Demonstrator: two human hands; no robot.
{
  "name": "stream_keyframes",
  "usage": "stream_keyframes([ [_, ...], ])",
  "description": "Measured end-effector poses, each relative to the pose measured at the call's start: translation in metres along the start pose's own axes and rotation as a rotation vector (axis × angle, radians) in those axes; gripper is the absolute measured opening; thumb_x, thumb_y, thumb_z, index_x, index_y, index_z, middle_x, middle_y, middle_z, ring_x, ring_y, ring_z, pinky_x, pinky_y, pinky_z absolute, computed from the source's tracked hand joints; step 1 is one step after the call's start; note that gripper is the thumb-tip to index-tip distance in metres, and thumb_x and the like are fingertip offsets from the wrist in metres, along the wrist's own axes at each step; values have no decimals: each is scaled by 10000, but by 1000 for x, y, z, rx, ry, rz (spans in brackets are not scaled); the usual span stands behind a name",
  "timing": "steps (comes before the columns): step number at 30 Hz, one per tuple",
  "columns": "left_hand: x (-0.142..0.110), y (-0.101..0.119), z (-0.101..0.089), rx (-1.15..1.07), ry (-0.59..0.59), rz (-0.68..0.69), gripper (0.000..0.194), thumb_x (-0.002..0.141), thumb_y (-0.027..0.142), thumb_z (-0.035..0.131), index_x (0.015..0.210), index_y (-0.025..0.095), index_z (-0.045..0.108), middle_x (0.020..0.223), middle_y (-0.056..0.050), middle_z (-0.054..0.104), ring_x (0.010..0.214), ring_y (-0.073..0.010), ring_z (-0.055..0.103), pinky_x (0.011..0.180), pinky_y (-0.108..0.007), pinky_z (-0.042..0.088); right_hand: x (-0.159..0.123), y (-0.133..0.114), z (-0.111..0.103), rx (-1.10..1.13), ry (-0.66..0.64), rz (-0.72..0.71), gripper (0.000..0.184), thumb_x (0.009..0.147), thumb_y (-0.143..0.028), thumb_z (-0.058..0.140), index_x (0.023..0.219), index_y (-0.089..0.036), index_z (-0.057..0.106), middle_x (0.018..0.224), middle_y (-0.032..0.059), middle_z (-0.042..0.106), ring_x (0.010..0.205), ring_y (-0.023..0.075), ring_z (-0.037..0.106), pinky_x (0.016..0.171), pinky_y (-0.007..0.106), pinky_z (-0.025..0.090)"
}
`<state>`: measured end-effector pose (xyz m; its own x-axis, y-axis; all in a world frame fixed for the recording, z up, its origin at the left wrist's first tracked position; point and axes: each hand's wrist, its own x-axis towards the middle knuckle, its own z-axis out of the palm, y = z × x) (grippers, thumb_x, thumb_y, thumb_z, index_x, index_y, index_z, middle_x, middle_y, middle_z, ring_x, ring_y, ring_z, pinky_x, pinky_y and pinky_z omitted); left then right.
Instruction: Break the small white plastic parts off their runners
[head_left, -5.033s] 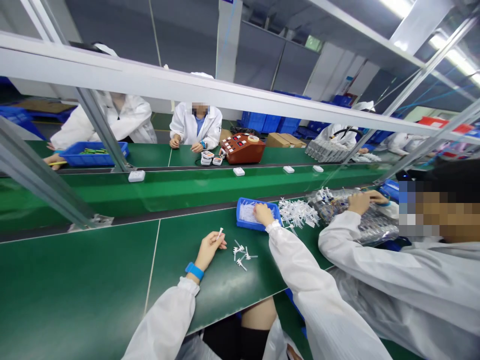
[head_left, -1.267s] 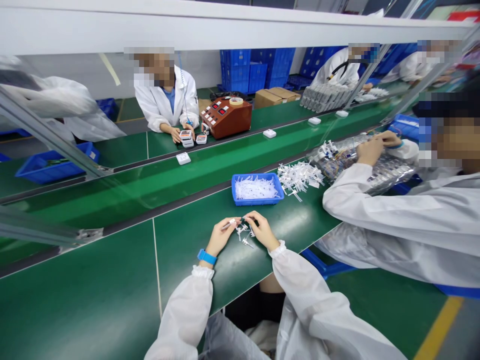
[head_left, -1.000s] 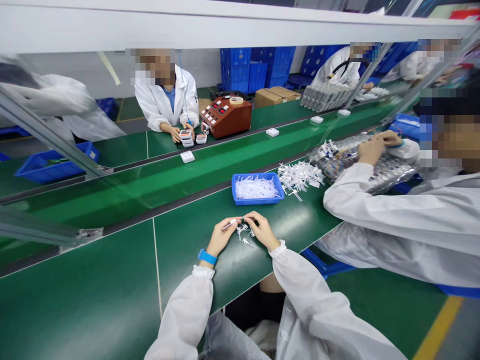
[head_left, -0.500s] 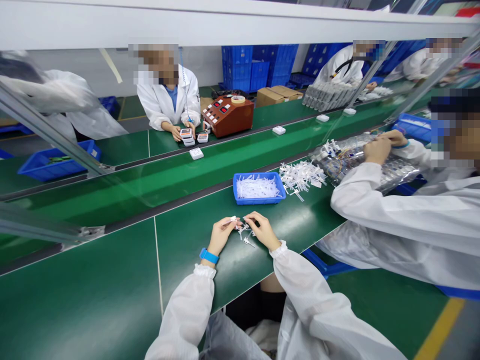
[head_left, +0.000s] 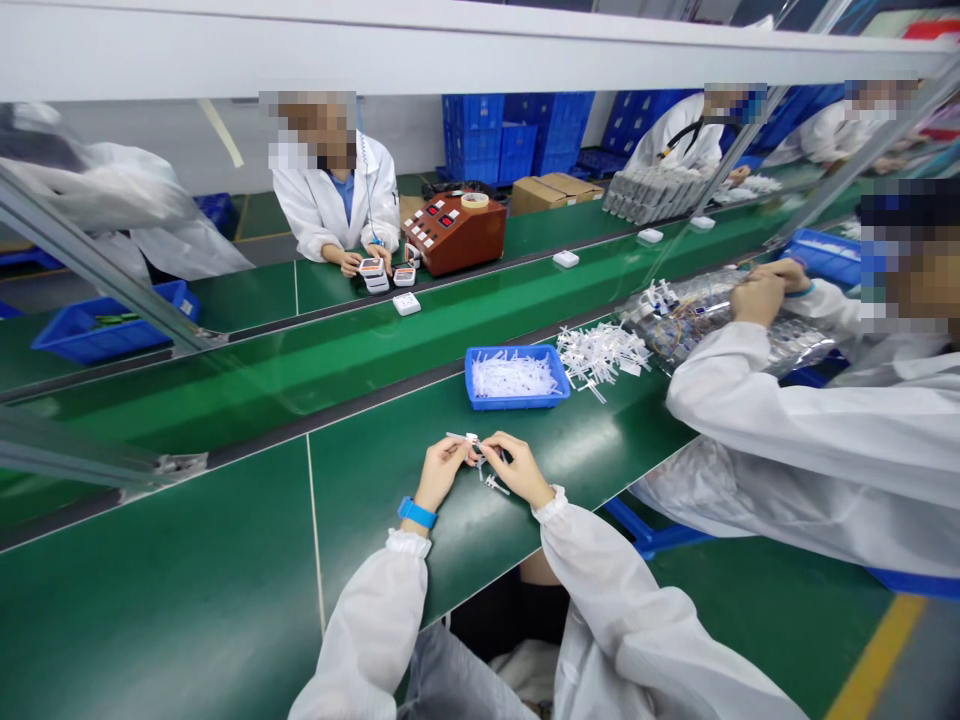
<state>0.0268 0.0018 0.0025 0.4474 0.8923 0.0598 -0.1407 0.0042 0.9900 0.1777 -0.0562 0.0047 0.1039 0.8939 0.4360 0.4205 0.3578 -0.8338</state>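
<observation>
My left hand is closed in a pinch on a small white plastic part, with a thin clear tube sticking out to the left above the fingers. Close against it, my right hand has its thumb and fingertips pressed together at the right end of that part; what lies between them is too small to make out. Below the fingertips, a few similar white parts with tubes lie on the green tabletop, partly hidden by my hands.
Beyond my hands stands a blue tray of clear tube pieces. A pile of white parts lies to its right. At right, a co-worker's hand is over a plastic-wrapped bundle. White boxes sit on the green conveyor.
My right hand has come back from the blue tray to meet my left. Just now the fingertips closed together and the tube came into view at left. White boxes on the conveyor shifted right.
</observation>
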Motion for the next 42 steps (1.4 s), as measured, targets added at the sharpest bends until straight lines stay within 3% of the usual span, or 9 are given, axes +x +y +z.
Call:
stream_keyframes([
  [42,1,3,2,80,-53,-3,326,778,459,648,704,142,620,609,2,595,577,-117,557,622,-257,486,0,1,-2,-21,-72,0,170,908,-267,502,844,-177,631,778,35,590,704,142,552,666,258,431],
])
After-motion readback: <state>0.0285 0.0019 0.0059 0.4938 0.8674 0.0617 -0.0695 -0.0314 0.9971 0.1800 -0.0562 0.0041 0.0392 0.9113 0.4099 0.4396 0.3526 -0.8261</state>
